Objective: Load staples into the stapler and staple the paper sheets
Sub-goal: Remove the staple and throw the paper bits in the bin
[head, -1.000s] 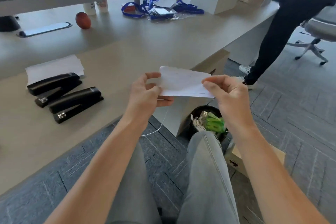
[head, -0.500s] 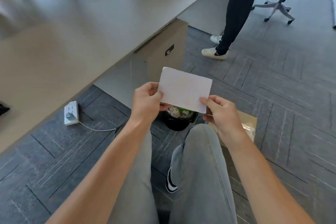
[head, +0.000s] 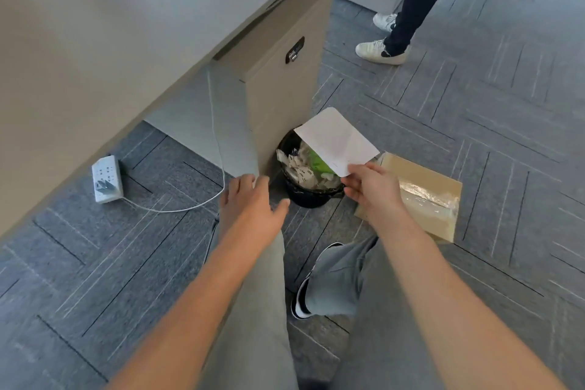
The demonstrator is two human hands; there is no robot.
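My right hand [head: 373, 190] pinches the near corner of the white paper sheets [head: 335, 141] and holds them over a black waste bin [head: 311, 196] on the floor. The bin holds crumpled paper and something green. My left hand [head: 250, 203] hovers to the left of the bin with its fingers spread and nothing in it. No stapler is in view.
The beige desk [head: 95, 41] runs along the left, with a drawer cabinet [head: 281, 79] under its edge beside the bin. A white power strip [head: 106, 179] and cable lie on the grey carpet. A cardboard box [head: 421, 196] sits right of the bin. A person's legs [head: 411, 3] stand beyond.
The view has tipped down from the desk to the floor. My left hand has let go of the sheets, and my right hand has moved them down over the bin.
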